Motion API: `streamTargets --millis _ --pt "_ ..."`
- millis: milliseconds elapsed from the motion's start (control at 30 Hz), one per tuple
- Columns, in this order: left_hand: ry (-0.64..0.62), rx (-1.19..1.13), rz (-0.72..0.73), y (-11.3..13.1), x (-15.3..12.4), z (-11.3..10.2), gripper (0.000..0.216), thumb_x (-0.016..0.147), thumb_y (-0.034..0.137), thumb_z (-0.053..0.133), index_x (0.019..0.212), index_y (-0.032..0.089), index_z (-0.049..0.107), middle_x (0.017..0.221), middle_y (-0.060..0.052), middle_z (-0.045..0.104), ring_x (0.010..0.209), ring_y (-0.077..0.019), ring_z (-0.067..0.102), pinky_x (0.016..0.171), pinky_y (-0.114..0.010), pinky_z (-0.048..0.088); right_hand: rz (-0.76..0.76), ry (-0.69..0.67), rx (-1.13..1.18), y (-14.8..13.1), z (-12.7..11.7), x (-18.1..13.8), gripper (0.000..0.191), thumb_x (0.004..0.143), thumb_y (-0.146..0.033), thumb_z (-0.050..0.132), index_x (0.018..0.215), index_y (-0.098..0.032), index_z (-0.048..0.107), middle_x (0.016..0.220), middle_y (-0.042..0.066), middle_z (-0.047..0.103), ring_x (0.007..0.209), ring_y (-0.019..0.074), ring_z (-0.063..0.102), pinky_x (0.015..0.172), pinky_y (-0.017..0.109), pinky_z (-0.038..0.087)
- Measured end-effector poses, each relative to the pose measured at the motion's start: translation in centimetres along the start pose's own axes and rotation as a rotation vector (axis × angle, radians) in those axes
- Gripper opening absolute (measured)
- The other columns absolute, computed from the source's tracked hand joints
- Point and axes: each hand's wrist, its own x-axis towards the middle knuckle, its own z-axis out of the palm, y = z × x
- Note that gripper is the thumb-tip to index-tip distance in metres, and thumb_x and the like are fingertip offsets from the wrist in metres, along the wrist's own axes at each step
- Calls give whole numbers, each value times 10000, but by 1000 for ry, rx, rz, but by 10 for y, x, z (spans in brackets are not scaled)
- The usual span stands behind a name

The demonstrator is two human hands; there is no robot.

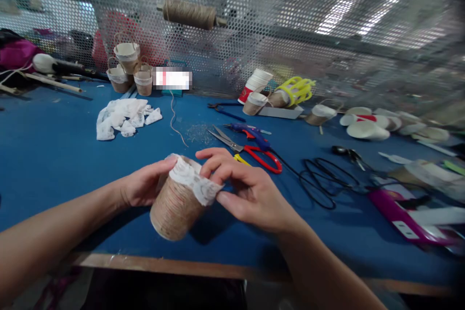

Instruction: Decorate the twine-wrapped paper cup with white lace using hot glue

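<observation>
A twine-wrapped paper cup (pixel 176 208) is tilted above the front of the blue table, its mouth up and to the right. White lace trim (pixel 192 180) runs round its rim. My left hand (pixel 148 184) grips the cup from its left side, thumb at the lace and the other fingers hidden behind. With my right hand (pixel 247 189) I pinch the lace at the rim's right end between thumb and fingers. Just beyond that hand lie red-handled scissors (pixel 261 157) and a blue glue gun (pixel 250 134).
White lace pieces (pixel 121 117) lie at left, before several finished little baskets (pixel 127 58). Pliers (pixel 227 111), stacked paper cups (pixel 256 85) and a yellow-netted item (pixel 296 91) stand behind. A black cable (pixel 323 179) coils at right. A twine spool (pixel 191 14) hangs on the mesh.
</observation>
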Motion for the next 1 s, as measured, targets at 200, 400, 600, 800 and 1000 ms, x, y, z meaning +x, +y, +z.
streamTargets --millis 200,400,600,800,1000 --pt "12 -65 -87 -1 6 -7 550 749 570 549 980 78 633 851 -117 719 749 -247 684 748 -364 499 50 137 -43 4 1 -4 342 727 -111 569 1051 -221 555 1110 57 557 1142 204 467 992 409 339" --pt "89 -120 -34 0 8 -11 560 762 571 513 970 61 615 800 -129 711 703 -225 681 689 -337 530 191 155 72 -6 4 -5 120 768 -112 516 803 -189 601 567 -59 475 470 59 413 453 195 353" --pt "177 -37 27 2 8 -5 514 782 557 501 897 72 628 730 -112 708 621 -198 677 580 -264 525 442 42 192 -10 4 -3 160 766 -170 527 914 -159 585 467 -107 367 385 35 340 377 175 261" --pt "277 12 48 2 9 3 452 719 528 607 851 98 652 698 -85 711 576 -183 658 533 -251 515 500 7 237 -10 1 -3 148 785 -178 520 928 -164 554 482 -106 403 387 31 363 370 162 294" --pt "387 125 117 0 11 7 436 716 512 621 882 110 648 749 -61 695 647 -157 627 621 -237 488 489 -34 167 -12 2 -4 185 788 -195 538 970 -163 544 512 -99 424 410 29 384 395 167 311"
